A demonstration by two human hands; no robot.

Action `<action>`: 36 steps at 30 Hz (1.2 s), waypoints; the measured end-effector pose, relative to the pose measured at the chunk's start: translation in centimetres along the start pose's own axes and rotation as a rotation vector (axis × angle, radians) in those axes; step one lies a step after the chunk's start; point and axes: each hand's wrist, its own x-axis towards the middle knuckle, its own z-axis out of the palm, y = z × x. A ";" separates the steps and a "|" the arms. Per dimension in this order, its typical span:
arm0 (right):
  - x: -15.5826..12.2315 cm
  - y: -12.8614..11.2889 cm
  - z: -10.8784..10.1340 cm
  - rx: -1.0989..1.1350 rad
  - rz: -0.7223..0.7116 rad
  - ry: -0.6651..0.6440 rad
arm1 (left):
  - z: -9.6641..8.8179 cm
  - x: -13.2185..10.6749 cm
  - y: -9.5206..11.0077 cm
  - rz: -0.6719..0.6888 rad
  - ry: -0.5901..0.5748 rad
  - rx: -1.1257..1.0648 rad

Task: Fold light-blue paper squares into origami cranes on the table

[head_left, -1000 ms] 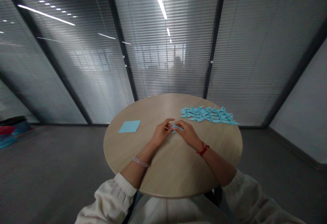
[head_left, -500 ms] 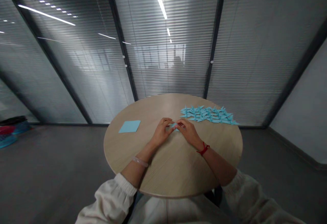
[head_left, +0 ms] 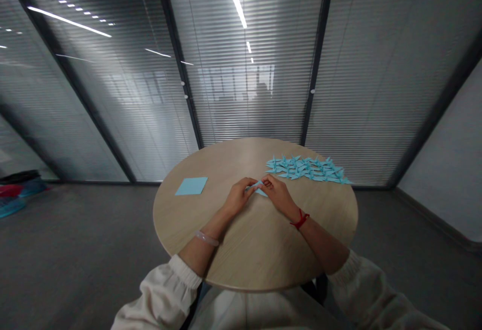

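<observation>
My left hand [head_left: 238, 197] and my right hand [head_left: 278, 195] meet at the middle of a round wooden table [head_left: 256, 249]. Both pinch a small folded piece of light blue paper [head_left: 258, 187] held between the fingertips, just above the tabletop. My left wrist carries a pale bracelet, my right wrist a red string. A flat square stack of light blue paper [head_left: 191, 186] lies to the left of my left hand. Several folded blue paper figures [head_left: 306, 169] are laid in rows at the back right of the table.
Glass partitions with closed blinds [head_left: 248, 64] stand right behind the table. Grey floor surrounds it. Coloured bags or mats [head_left: 17, 189] lie on the floor at the far left. A white wall [head_left: 448, 169] runs along the right.
My fingers have shifted on the small blue paper, which has turned a little between them; both hands stay in the same spot on the table.
</observation>
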 end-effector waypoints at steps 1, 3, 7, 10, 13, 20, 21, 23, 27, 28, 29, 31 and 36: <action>0.0 0.0 0.0 0.004 0.000 0.003 | 0.0 0.0 0.0 0.000 0.001 -0.002; 0.0 0.1 0.0 0.017 -0.004 0.008 | 0.0 0.0 0.0 -0.011 0.001 -0.013; 0.1 0.2 -0.1 0.054 -0.025 -0.014 | 0.1 0.0 0.1 -0.078 -0.031 -0.047; 0.1 0.1 -0.1 0.048 -0.041 -0.011 | 0.1 0.0 0.2 -0.116 -0.043 -0.065; 0.1 0.0 -0.1 0.036 -0.047 0.010 | 0.0 0.0 0.2 -0.140 -0.011 -0.071; 0.1 -0.3 -0.2 0.023 -0.088 0.023 | 0.2 0.0 -0.1 -0.117 -0.005 -0.028; 0.0 -0.2 -0.2 0.021 -0.092 0.028 | 0.3 0.0 -0.2 -0.120 -0.005 -0.026; 0.0 -0.1 -0.3 0.019 -0.095 0.033 | 0.3 0.0 -0.3 -0.128 -0.009 -0.034; 0.1 0.2 -0.3 0.008 -0.084 0.043 | 0.2 -0.1 -0.2 -0.167 -0.024 -0.060; 0.1 0.2 -0.3 0.005 -0.076 0.043 | 0.1 -0.1 -0.1 -0.181 -0.026 -0.073; 0.1 0.2 -0.3 0.004 -0.066 0.042 | 0.1 -0.1 -0.1 -0.194 -0.024 -0.090; 0.2 0.2 -0.3 0.007 -0.042 0.040 | 0.0 0.0 0.1 -0.217 -0.013 -0.124; 0.2 0.0 -0.1 0.072 0.035 0.047 | -0.2 0.0 0.3 -0.266 -0.012 -0.154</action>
